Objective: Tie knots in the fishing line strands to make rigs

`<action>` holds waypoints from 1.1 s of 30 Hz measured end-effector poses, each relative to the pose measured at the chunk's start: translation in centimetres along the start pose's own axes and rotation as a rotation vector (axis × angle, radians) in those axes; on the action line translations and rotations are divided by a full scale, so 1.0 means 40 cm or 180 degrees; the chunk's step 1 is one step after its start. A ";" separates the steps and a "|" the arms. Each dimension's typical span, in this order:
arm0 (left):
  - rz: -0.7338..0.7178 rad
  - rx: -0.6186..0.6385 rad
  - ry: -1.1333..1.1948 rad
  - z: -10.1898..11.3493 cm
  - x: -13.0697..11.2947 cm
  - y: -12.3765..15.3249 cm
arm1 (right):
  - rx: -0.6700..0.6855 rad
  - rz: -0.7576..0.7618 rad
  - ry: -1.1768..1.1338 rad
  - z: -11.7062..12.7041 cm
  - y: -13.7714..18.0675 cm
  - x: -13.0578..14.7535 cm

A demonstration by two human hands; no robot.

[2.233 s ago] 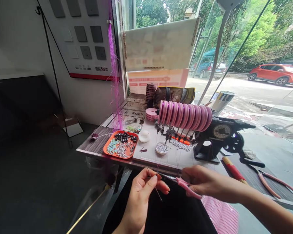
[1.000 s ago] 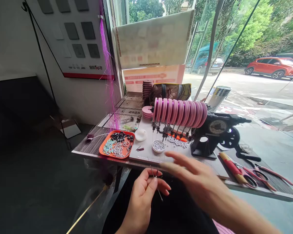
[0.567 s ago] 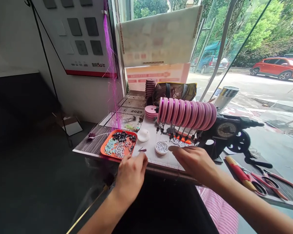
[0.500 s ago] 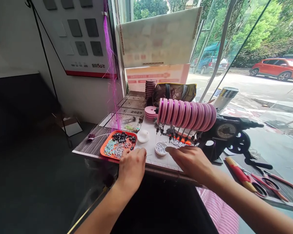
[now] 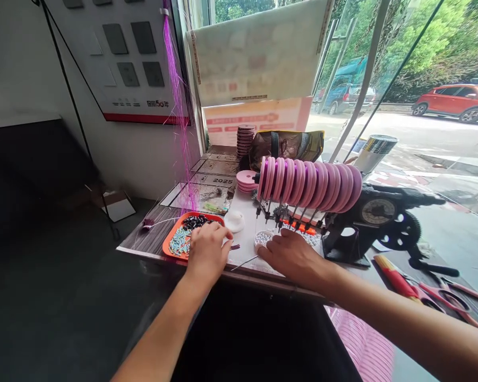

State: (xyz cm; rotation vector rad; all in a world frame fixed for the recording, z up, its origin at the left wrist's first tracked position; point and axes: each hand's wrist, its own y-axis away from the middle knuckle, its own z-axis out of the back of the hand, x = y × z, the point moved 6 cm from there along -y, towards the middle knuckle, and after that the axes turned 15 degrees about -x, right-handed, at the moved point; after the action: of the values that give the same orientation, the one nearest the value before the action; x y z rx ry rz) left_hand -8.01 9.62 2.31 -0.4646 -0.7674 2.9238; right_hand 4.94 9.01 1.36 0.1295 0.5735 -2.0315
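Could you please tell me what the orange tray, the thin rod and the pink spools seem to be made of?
Orange tray: probably plastic, smooth, faintly glossy, from its even colour and rounded corners. Thin rod: perhaps metal, given its pale grey, slim look; its finish is unclear. Pink spools: likely plastic, rather matt, from the uniform rims, though foam is possible.

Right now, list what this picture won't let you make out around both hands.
All in the head view:
Left hand: its own back hides most of the fingertips, so whether they hold anything can't be told.
Orange tray: its right part is hidden by that hand.
White bowl: its right side is hidden by the right hand.
Thin rod: one end is hidden by the right fingers.
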 end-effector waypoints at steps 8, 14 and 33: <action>0.0121 0.0234 0.0133 -0.035 0.010 -0.030 | -0.0174 0.0305 0.0067 -0.010 -0.005 0.018; 0.0473 -0.0012 0.0676 0.002 0.032 -0.042 | -0.0375 0.0372 0.0088 0.017 0.009 0.032; 0.2439 -0.0261 0.3113 0.063 0.133 0.242 | -0.1265 0.1096 -0.0557 0.083 0.097 0.255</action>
State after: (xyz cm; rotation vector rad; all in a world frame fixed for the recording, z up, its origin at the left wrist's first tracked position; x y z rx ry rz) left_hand -13.88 0.84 -1.81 -2.3598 -0.6033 2.5747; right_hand 3.48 -2.16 -0.31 -0.1755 0.7735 -1.5468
